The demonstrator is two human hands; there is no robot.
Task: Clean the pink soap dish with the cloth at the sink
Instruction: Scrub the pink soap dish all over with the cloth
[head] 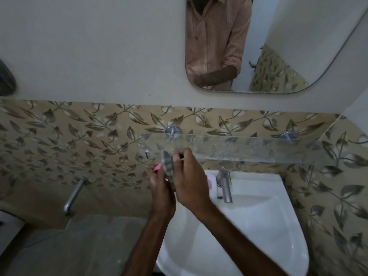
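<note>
1. A white, glossy, smooth glaze is seen on the sink (249,226).
2. Dull satin metal is noted on the faucet (226,186), at the sink's 12 o'clock.
3. The glass shelf (249,148) is clear but smeared.
4. A faint sheen is carried by the leaf-printed wall tiles (69,136); the painted wall (99,46) is matt.
5. Polished metal is noted on the wall tap (72,196), at 9 o'clock.
6. The cloth (168,166) is grey patterned fabric; the pink soap dish (157,167) looks like smooth plastic.

Both bare forearms reach up from below and converge, the two hands side by side. The left grip (162,189) stands upright, fingers curled round the pink soap dish (157,168). The right grip (189,182), knuckles upward, pinches the cloth (168,166) against it.
</note>
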